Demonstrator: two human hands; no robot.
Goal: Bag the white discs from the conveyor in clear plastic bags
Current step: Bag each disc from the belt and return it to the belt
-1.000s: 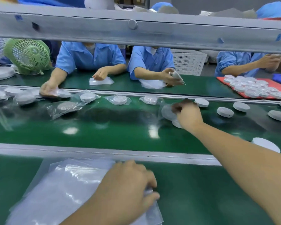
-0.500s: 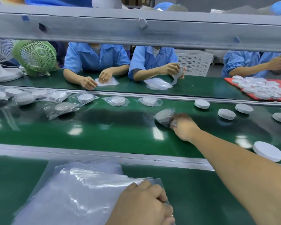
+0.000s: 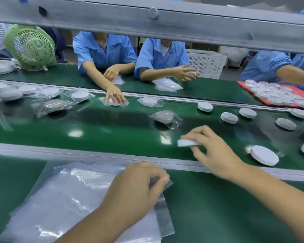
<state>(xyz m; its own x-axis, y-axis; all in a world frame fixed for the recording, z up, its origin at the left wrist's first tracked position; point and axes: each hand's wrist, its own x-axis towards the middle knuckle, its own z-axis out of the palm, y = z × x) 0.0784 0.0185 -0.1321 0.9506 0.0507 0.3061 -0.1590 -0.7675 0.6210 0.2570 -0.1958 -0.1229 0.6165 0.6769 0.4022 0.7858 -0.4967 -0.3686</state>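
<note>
Fingers [image 3: 200, 133] of my right hand [image 3: 216, 153] are curled and pinching a white disc [image 3: 187, 142] by its rim, thumb underneath. The disc is held edge-on and roughly level, just above the near side of the green conveyor [image 3: 112, 127], and touches nothing but the hand.

On my left hand [image 3: 137, 186] the fingers [image 3: 156, 174] are bunched against the thumb, pinching the right-hand corner of a clear bag [image 3: 168, 184]. That bag lies on top of the bag stack [image 3: 68, 199], which rests flat on the near green surface [image 3: 218, 207], on my side of the grey rail [image 3: 60, 151]. I cannot tell how far the corner is lifted, as the picture is blurred there.

Out on the belt, a bagged disc [image 3: 165, 117] lies beyond my right hand, apart from it. One loose disc [image 3: 264, 155] lies flat near my right wrist, and more bare discs [image 3: 229, 117] are scattered farther out toward the far rail. To the left, several more bagged discs [image 3: 51, 106] lie along the belt.

A worker's hand [image 3: 115, 96] reaches from the opposite side and rests on one of them. Three people in blue shirts sit over there, with a small pile of bags [image 3: 167, 85] in front of the middle one. At far right a red tray [image 3: 302, 93] carries many discs. A green fan [image 3: 31, 48] stands at far left, a white crate [image 3: 205, 63] sits behind the workers, and a grey beam [image 3: 182, 23] crosses the top of my view.
</note>
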